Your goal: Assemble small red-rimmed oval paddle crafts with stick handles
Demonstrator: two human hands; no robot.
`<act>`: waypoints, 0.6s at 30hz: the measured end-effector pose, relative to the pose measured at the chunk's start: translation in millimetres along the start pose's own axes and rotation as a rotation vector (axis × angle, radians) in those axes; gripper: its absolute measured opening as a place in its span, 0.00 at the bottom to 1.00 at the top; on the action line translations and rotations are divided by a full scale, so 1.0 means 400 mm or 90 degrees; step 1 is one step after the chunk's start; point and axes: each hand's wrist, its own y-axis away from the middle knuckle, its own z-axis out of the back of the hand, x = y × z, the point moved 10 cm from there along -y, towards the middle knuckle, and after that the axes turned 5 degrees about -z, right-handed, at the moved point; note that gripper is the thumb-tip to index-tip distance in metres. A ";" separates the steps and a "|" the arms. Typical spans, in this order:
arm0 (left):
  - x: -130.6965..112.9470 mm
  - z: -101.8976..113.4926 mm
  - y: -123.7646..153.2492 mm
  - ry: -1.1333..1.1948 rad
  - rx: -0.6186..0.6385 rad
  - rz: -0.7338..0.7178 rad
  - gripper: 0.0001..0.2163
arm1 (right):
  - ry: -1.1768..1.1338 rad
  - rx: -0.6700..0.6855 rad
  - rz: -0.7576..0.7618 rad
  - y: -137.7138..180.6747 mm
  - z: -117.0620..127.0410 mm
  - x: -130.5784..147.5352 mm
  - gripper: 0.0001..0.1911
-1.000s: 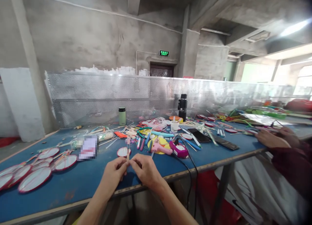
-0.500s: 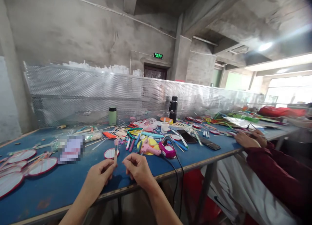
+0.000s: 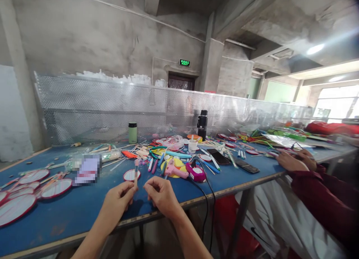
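My left hand (image 3: pixel 119 200) pinches a thin wooden stick (image 3: pixel 136 175) that stands nearly upright, its pinkish top end near a small round red-rimmed fan face (image 3: pixel 131 174) lying on the blue table (image 3: pixel 84 210). My right hand (image 3: pixel 161 195) hovers just to the right of the stick, fingers curled in a pinch, a small gap between it and the left hand. What its fingers hold, if anything, is too small to make out. A pink glue gun (image 3: pixel 175 171) lies just beyond my right hand.
Several red-rimmed oval fans (image 3: pixel 25 190) lie at the table's left. Pens, sticks, two phones (image 3: pixel 218 156), a white cup (image 3: pixel 192 145), a green bottle (image 3: pixel 132 132) and a black flask (image 3: pixel 202 125) crowd the middle. A perforated metal screen (image 3: pixel 112 109) backs the table. Another person's hands (image 3: pixel 294 162) work at the right.
My hands were together on the stick a second ago; my right hand has come off it and sits slightly apart. The view shifted a little.
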 end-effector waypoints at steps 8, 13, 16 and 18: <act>0.000 0.007 -0.006 0.009 -0.025 -0.005 0.17 | 0.031 0.002 0.013 -0.001 -0.001 0.000 0.11; 0.004 0.003 -0.017 0.024 -0.019 -0.001 0.15 | 0.058 -0.007 0.017 -0.016 -0.004 -0.007 0.11; 0.005 -0.005 -0.024 0.022 -0.005 -0.007 0.14 | 0.069 -0.019 0.000 -0.038 -0.011 -0.012 0.12; 0.009 -0.008 -0.028 0.007 -0.003 -0.009 0.13 | 0.068 -0.029 -0.009 -0.052 -0.020 -0.010 0.12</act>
